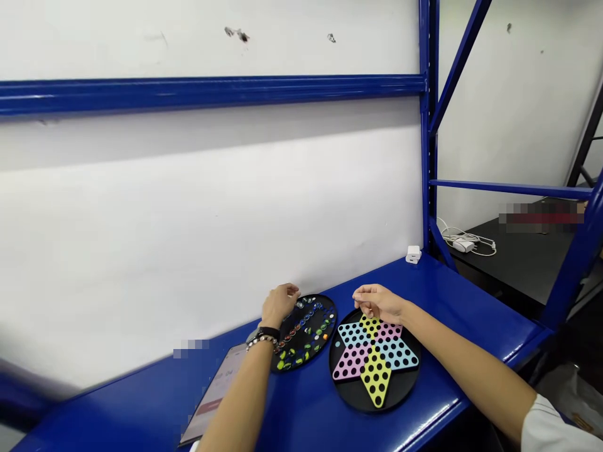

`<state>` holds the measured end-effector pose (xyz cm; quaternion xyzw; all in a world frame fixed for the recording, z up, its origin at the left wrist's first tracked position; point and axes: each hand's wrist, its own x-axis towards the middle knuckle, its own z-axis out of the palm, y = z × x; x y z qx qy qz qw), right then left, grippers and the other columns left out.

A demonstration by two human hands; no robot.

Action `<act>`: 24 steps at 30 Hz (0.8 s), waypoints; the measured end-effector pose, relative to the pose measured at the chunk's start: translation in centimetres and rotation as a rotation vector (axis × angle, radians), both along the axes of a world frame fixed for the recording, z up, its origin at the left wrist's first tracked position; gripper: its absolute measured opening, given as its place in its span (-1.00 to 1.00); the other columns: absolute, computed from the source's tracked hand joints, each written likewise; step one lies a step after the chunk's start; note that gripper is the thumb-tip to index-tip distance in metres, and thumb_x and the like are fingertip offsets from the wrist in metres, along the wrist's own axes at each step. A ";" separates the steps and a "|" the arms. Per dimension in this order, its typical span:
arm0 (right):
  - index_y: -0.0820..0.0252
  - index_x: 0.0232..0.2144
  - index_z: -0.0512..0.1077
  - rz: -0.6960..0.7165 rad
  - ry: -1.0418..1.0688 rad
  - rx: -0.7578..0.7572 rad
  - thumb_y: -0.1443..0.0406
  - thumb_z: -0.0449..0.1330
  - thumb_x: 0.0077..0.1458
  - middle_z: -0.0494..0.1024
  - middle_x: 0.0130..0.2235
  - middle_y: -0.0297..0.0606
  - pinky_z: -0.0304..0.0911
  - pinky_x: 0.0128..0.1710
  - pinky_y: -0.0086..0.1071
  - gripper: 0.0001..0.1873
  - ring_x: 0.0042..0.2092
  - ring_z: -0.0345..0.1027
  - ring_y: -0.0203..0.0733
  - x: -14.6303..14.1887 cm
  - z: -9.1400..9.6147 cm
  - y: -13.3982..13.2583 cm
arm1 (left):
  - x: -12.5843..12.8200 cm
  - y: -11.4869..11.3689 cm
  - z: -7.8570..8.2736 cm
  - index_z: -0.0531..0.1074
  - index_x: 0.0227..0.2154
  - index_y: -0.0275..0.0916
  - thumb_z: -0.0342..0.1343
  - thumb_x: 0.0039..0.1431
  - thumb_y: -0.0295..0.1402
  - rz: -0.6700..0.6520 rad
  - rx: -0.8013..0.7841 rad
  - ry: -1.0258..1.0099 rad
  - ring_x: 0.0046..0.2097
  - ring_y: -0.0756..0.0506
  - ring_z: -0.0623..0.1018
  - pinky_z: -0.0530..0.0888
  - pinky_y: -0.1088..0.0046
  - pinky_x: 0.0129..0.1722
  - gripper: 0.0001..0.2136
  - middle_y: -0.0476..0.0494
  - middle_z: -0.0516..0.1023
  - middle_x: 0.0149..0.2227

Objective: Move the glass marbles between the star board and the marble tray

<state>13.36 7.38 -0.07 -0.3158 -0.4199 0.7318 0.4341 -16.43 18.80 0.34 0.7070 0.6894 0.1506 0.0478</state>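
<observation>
From the head camera, the left hand (279, 306) sits at the far rim of a round black tray (325, 326), its fingers loosely curled. Whether it holds anything is hidden. The tray carries rows of glass marbles (304, 333) in green, blue, red, clear and a little orange, and the view stretches it into an oval running from lower left to upper right. A black wristband (268, 333) and a beaded bracelet (261, 341) circle the left wrist.

Just to the right, the right hand (379, 303) hangs over the far tip of a star-shaped game board (374, 361), thumb and forefinger pinched together; I cannot tell whether anything is between them. The board lies flat on a black round base, apart from the tray. Its six points are yellow, pink and blue, dotted with black holes. The two yellow points form its long line, running almost straight away from the person, with the near one tilted slightly right.

Both pieces lie on a blue metal shelf (141, 408), with a partly blurred tablet (211, 392) under the left forearm and a white plug adapter (413, 254) further along, against the white wall (188, 207).
</observation>
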 end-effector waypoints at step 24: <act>0.25 -0.33 0.43 -0.028 -0.070 0.066 0.12 0.44 -0.12 0.54 -0.40 -0.30 0.04 -0.61 -0.53 -0.59 -0.57 0.18 -0.48 -0.1 -0.2 0.0 | 8.0 -8.4 3.5 0.47 0.02 -0.13 0.02 0.19 -0.18 -0.402 0.071 -0.170 -0.23 -0.09 0.55 0.50 0.40 -0.18 -0.63 -0.09 0.59 -0.07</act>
